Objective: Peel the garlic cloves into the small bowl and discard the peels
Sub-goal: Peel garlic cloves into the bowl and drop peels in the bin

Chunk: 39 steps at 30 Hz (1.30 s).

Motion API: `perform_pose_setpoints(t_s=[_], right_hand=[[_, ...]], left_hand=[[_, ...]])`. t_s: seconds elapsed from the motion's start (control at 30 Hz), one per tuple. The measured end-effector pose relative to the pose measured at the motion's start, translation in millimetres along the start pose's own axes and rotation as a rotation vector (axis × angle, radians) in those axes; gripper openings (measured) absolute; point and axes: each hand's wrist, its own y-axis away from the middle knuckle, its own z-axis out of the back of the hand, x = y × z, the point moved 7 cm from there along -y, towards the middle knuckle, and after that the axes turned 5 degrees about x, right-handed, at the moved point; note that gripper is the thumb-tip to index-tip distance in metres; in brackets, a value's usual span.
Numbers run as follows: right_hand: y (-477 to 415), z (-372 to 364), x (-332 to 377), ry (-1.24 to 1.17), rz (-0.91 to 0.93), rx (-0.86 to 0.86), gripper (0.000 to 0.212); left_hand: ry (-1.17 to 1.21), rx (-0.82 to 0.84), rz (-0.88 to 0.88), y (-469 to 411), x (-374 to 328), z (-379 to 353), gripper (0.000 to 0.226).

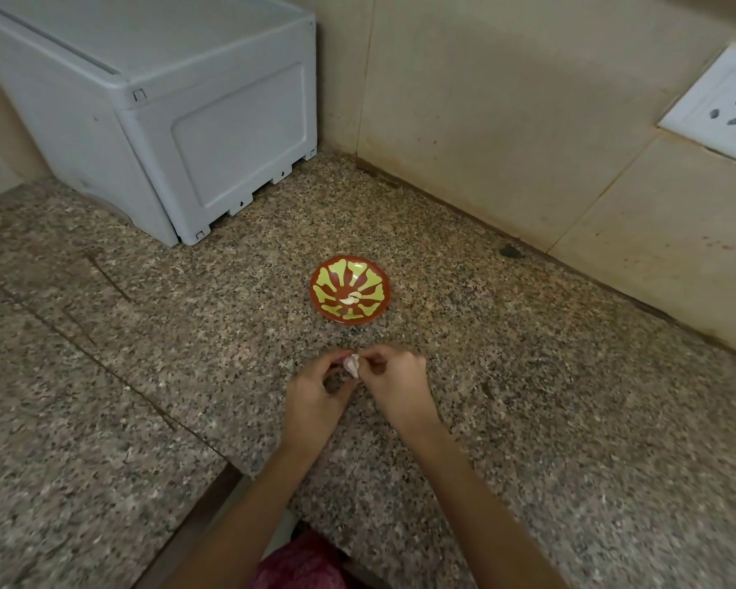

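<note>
A small red bowl (331,269) with a yellow-green pattern sits on the speckled granite counter; two pale peeled cloves (351,298) lie inside it. Just in front of the bowl, a pinkish-white garlic piece (352,365) with its skin on is pinched between the fingertips of both hands. My left hand (315,401) grips it from the left and my right hand (396,386) from the right, a little above the counter. How much of the garlic is covered by my fingers I cannot tell.
A large white plastic box (166,121) stands at the back left of the counter. Beige tiled walls meet in the corner behind the bowl, with a white socket (723,112) on the right wall. The counter's front edge (213,499) runs diagonally at the bottom left.
</note>
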Motion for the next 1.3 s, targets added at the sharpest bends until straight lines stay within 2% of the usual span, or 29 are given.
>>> perform_pose_setpoints(t_s=[0.17,0.47,0.6,0.7,0.8,1.07,1.23,1.3], right_hand=[[3,3,2,-0.043,-0.004,-0.018,0.02],[9,14,-30,-0.217,-0.194,-0.04,0.015],[20,24,-38,-0.109,-0.176,0.028,0.014],[29,26,-36,0.073,-0.088,0.09,0.014],[37,14,-35,0.262,-0.05,0.189,0.017],[36,10,-23,0.392,-0.009,0.213,0.02],[33,14,-25,0.301,-0.033,0.181,0.013],[36,21,-39,0.026,-0.121,0.12,0.011]], left_hand=[[-0.03,-0.005,-0.002,1,-1,1,0.042],[-0.047,-0.016,0.036,0,0,2,0.045],[-0.13,-0.015,-0.01,12,-12,3,0.054],[-0.108,-0.075,-0.008,33,-19,6,0.043],[-0.111,-0.053,-0.016,46,-18,-3,0.032],[-0.156,-0.018,-0.033,46,-15,-11,0.026],[-0.162,-0.019,-0.019,45,-16,-10,0.024],[-0.134,-0.004,-0.024,45,-17,-10,0.025]])
